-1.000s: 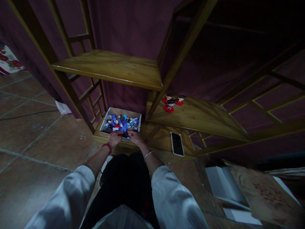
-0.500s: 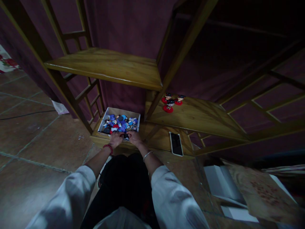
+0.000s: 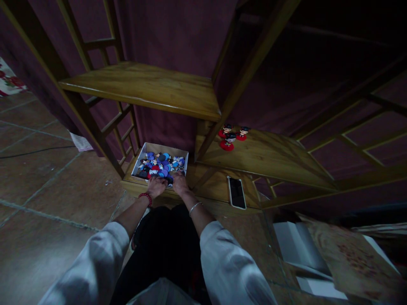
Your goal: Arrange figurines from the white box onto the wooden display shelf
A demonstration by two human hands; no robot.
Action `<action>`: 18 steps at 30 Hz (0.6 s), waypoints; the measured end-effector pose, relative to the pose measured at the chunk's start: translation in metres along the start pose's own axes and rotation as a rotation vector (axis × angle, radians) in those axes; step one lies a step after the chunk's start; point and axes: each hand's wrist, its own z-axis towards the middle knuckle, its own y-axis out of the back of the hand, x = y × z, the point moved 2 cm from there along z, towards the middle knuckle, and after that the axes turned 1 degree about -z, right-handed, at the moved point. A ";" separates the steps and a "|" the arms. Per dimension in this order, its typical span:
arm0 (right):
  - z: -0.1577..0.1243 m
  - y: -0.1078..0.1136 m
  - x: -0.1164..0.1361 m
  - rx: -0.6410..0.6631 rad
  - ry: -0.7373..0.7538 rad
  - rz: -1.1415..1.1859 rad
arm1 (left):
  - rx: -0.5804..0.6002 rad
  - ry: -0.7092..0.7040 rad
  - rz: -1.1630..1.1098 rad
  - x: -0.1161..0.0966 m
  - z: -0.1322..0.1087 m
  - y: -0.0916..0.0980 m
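Observation:
A shallow white box [image 3: 135, 170] full of small figurines [image 3: 164, 164], mostly blue, purple, white and red, sits on the bottom shelf. Over its near edge my left hand [image 3: 157, 185] has its fingers curled against a small dark figurine [image 3: 170, 181]. Close beside it, on the other side of that piece, my right hand [image 3: 179, 182] is bent inward with closed fingers. The dark figurine lies between the two hands, and its lower part is hidden. The fingertips are too small and dim to show their exact grip.
Three figurines on red bases [image 3: 227, 144] stand on the raised shelf [image 3: 270, 154] to the right. A phone [image 3: 237, 192] lies on the bottom shelf. Above the box juts another wooden shelf [image 3: 143, 87]. Open white boxes [image 3: 297, 245] and a patterned cushion [image 3: 352, 254] are at the lower right.
My hands have moved slightly apart at the box's near edge, the right fingers shifting a little up into the box. The whole view has shifted slightly.

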 end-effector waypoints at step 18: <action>0.015 0.010 0.016 0.169 -0.143 -0.147 | -0.075 -0.021 -0.003 0.007 0.008 -0.015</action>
